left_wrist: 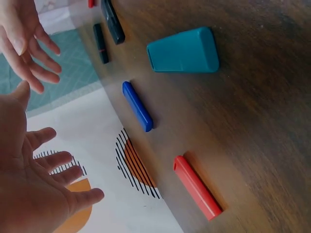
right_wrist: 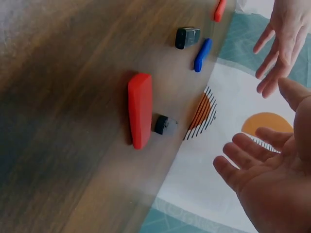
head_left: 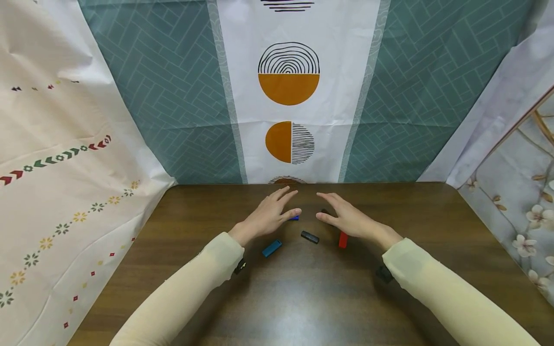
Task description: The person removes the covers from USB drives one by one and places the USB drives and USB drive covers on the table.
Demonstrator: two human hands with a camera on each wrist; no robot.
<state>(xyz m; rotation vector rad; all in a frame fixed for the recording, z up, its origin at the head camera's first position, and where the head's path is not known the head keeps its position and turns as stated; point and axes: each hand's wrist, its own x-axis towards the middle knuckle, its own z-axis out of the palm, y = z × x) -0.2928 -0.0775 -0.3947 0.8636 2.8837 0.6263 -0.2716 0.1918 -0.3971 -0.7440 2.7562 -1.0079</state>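
Note:
Both hands hover above the brown table with nothing in them. My left hand (head_left: 266, 215) has its fingers spread, palm turned inward. Facing it across a gap, my right hand (head_left: 352, 220) has its fingers loosely extended. Under the left hand a small blue bar (head_left: 295, 218) partly shows; nearer lies a teal tapered block (head_left: 271, 248). Between the hands, a small black oblong piece (head_left: 309, 237) lies on the table. A red bar (head_left: 343, 240) is partly hidden below the right hand, near another dark piece (head_left: 325, 211). Another red bar (left_wrist: 197, 187) shows in the left wrist view.
The brown wooden table (head_left: 298, 293) meets a patterned cloth (head_left: 290, 110) hanging at its back edge. More printed cloth hangs on the left (head_left: 56, 206) and a floral one on the right (head_left: 519, 206).

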